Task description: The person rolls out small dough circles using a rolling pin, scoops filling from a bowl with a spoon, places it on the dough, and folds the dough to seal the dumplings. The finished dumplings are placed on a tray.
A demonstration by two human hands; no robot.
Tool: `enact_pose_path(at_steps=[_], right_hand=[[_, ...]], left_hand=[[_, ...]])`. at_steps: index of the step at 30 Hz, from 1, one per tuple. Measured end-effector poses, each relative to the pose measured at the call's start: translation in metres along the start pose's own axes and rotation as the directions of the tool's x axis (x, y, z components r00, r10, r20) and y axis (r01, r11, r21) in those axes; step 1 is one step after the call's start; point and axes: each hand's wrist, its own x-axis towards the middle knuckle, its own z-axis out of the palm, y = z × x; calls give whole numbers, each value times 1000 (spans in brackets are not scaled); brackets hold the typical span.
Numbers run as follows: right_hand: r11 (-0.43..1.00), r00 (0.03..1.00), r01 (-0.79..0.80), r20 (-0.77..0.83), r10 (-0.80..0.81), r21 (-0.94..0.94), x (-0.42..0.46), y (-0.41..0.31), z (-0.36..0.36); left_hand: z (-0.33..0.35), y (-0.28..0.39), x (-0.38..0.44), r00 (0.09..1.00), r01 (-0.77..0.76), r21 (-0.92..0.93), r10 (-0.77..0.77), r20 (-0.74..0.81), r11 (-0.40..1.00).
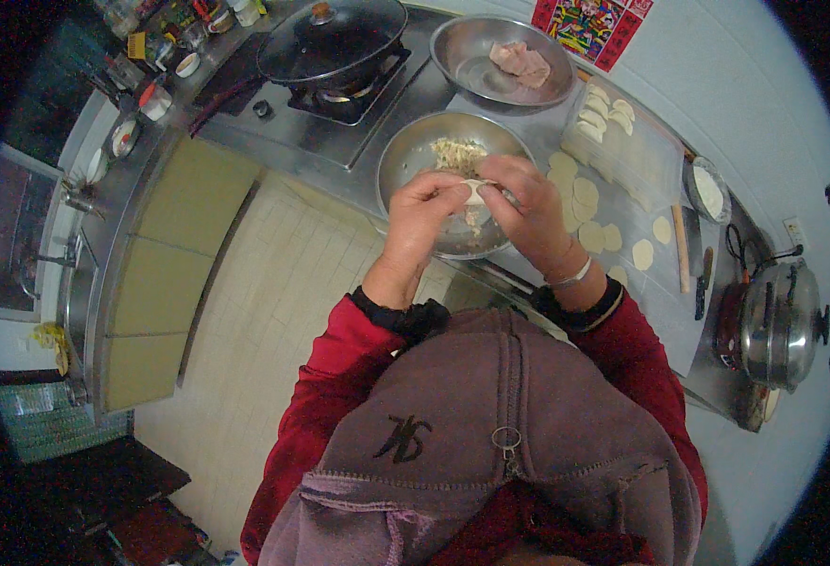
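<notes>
Between the fingertips of my left hand [422,205] and my right hand [524,205] is a folded dumpling [475,192], its edge pinched by both. The hands are above a wide steel bowl [395,159]. Inside it, a mound of minced filling [457,152] lies at the far side, with smaller bits smeared nearer me. Round dough wrappers [584,200] lie spread to the right of my right hand, some overlapping. Farther right, a translucent plastic box [623,159] has several finished dumplings [592,117] at its far end.
A second steel bowl [450,53] holds raw meat [521,64]. A lidded wok [330,42] sits on the gas stove at the back left. Rightward are a rolling pin [681,247], a knife [703,283], a bowl of flour [707,191] and a steel steamer pot [779,325] by the wall.
</notes>
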Motion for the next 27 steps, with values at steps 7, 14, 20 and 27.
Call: enact_pose_path(at_steps=[7, 14, 20, 27], right_hand=[[992, 993, -120, -22, 119, -27, -4, -14, -12], [996, 999, 50, -5, -50, 68, -5, -3, -2], [984, 990, -142, -7, 143, 104, -10, 1, -1], [986, 998, -67, 24, 64, 152, -9, 5, 1]], left_hand=[[-1, 5, -2, 973, 223, -448, -225, 48, 866], [2, -4, 1, 974, 220, -511, -220, 61, 831], [-6, -14, 6, 972, 230, -547, -221, 84, 805], [-6, -18, 7, 969, 234, -565, -235, 71, 791]])
